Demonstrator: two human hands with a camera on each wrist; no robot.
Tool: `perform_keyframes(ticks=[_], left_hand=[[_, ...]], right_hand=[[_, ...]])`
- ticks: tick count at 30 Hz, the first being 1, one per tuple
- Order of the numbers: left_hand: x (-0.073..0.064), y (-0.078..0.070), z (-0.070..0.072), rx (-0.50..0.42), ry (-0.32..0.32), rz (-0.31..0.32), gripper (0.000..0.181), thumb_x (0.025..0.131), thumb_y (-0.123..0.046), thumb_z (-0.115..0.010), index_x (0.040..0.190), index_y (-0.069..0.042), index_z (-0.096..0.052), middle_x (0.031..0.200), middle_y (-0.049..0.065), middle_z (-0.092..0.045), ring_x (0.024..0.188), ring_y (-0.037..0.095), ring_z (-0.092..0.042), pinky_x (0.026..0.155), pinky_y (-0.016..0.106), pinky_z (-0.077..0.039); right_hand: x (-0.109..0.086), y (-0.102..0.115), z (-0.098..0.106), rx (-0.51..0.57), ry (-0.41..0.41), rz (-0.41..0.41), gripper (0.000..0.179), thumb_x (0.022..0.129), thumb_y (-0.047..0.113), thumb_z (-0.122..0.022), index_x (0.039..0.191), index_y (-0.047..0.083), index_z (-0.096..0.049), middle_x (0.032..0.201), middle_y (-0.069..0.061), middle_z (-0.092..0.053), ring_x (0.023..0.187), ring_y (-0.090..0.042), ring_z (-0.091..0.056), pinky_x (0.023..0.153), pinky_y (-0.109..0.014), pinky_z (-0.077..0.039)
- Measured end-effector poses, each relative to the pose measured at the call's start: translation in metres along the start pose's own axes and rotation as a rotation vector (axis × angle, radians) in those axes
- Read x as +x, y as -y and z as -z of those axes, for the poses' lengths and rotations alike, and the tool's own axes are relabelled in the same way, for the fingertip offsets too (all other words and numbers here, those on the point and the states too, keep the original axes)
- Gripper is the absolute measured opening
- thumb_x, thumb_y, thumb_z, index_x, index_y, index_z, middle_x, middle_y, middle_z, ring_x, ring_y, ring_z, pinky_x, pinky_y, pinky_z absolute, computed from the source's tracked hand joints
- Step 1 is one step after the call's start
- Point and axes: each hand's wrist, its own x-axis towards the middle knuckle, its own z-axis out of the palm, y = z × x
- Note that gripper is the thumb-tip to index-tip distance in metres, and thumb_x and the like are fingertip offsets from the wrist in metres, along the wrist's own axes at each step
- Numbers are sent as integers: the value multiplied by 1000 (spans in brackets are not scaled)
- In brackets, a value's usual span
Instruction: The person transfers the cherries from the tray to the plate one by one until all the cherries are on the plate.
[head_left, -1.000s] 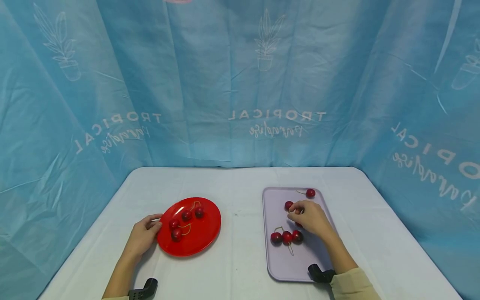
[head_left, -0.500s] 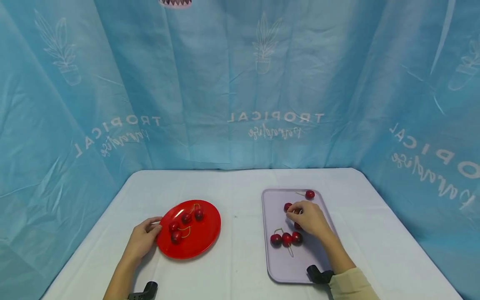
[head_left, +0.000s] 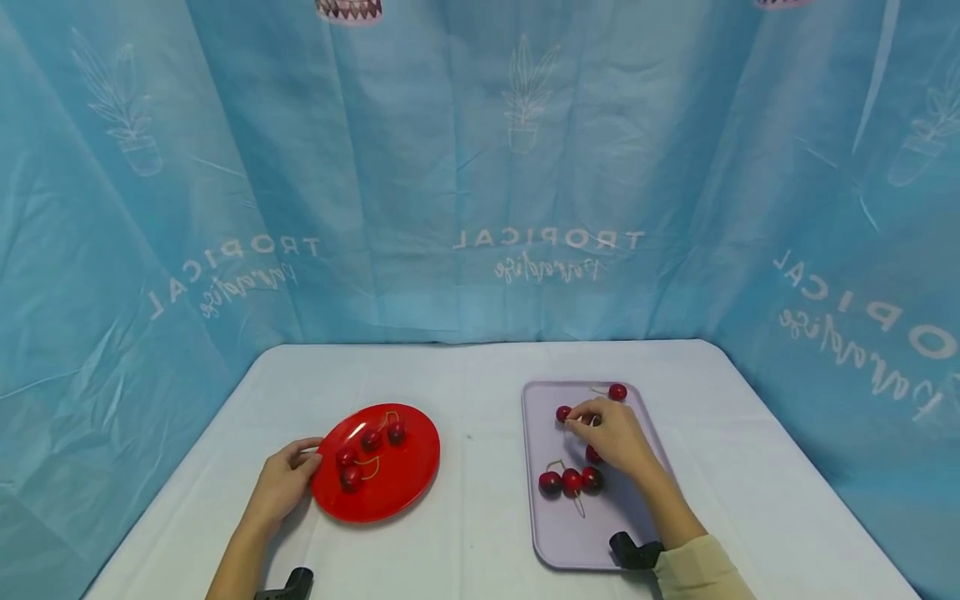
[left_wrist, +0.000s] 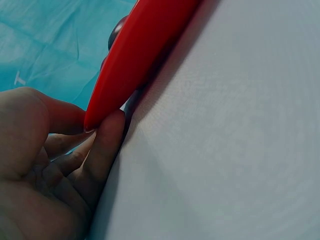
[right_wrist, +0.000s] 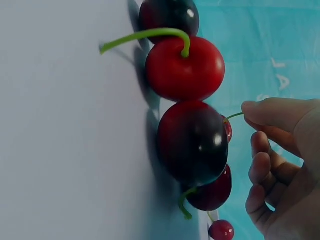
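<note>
The left hand (head_left: pixel 281 482) pinches the near-left rim of a red plate (head_left: pixel 401 479), thumb over the edge and a finger beneath it in the left wrist view. Several dark red cherries (head_left: pixel 350 477), joined in stemmed pairs, lie on that plate. Over a pale purple tray (head_left: pixel 555 533), the right hand (head_left: pixel 617 437) pinches the thin green stem (right_wrist: pixel 235 115) of a cherry (head_left: pixel 564 414) between thumb and forefinger. Its other fingers curl loosely. A row of three cherries (head_left: pixel 572 482) lies nearer the front of the tray; in the right wrist view they partly hide the pinched cherry.
Another cherry (head_left: pixel 594 454) sits partly under the right hand, and a stemmed cherry (head_left: pixel 617 392) lies at the tray's far end. Both plate and tray stand on a white-covered table (head_left: pixel 480 500). Blue printed curtains (head_left: pixel 480 167) enclose the back and sides.
The right hand and the cherry by its fingertips have shifted slightly left over the tray. The left hand keeps its hold on the plate. The head view has tilted up a little.
</note>
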Motion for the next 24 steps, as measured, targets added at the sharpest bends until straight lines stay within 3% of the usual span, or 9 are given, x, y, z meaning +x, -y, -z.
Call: perform_keyframes(ticks=[15,24], left_hand=[[-1,-1,0,20,-10,7,42,99,-19,-51,137,0,-46,125,26,-55,112,38,-56,87,38,-52],[-1,0,0,18,-4,6,42,99,-18,-51,136,0,-47,124,26,-56,110,36,-57,85,34,-53]], right_hand=[[-1,10,-7,34,-1,60,11,81,23,-78,91,18,-76,82,4,-61,74,-17,-53,62,-30,-50],[1,17,-15,68,28,88,8,82,22,-77,89,21,-75,79,6,-60,75,-16,-52,66,-32,-48]])
